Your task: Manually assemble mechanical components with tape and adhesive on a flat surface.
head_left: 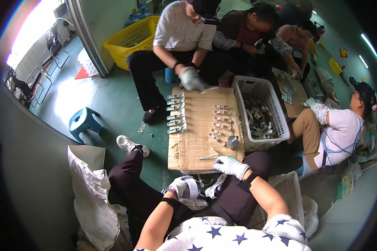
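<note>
My left hand (179, 186), in a white striped glove, is low between my knees, closed at a white ring-shaped roll (191, 188). My right hand (232, 166), gloved alike, is at the near right edge of a cardboard-topped work surface (197, 142). Its fingers are bent, and whatever they hold is hidden. Just beyond those fingertips lies a thin pale stick-like piece (208, 157). Clips line the cardboard in two columns: greenish clips (176, 113) on the left, pale clips (222, 119) on the right. A round grey object (233, 142) sits beside the right column.
A white basket of clips (262, 113) stands right of the cardboard. Across from me, a co-worker's gloved hand (191, 78) is blurred over the far edge. Other people sit at the right. A blue stool (84, 123), white sack (92, 192) and yellow basket (132, 42) are leftward.
</note>
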{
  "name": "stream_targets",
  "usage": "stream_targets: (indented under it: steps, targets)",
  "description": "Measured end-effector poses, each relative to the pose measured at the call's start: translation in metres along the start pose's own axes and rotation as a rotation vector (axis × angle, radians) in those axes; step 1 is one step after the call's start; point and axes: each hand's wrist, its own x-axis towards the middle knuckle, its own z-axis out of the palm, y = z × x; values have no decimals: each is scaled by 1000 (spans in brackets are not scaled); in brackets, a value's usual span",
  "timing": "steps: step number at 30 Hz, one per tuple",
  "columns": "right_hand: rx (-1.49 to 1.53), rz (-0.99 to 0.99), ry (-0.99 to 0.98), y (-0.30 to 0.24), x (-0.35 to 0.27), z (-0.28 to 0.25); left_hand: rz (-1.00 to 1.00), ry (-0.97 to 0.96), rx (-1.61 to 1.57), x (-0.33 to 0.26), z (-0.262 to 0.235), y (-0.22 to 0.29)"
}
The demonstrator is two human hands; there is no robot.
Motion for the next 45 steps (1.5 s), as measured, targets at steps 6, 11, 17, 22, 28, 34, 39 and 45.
stream_targets:
  steps: [6,11,17,22,28,34,39,45]
  targets:
    - [141,46,275,42,9,-18,-9,54,-61,-9,15,8]
    - [478,131,234,53,13,4,-35,80,-80,-25,27,16]
    - [306,153,301,57,21,20,17,122,2,-27,27,11]
    - [394,169,418,59,20,14,40,75,-6,-27,27,11]
    - [261,95,548,54,15,14,44,94,-16,-22,20,3]
    - [300,134,508,51,15,18,37,123,-44,-18,12,-3]
    - [499,108,518,42,25,23,82,121,-37,-23,14,-4]
    - [-328,43,503,24,37,26,114,86,-104,-33,17,-5]
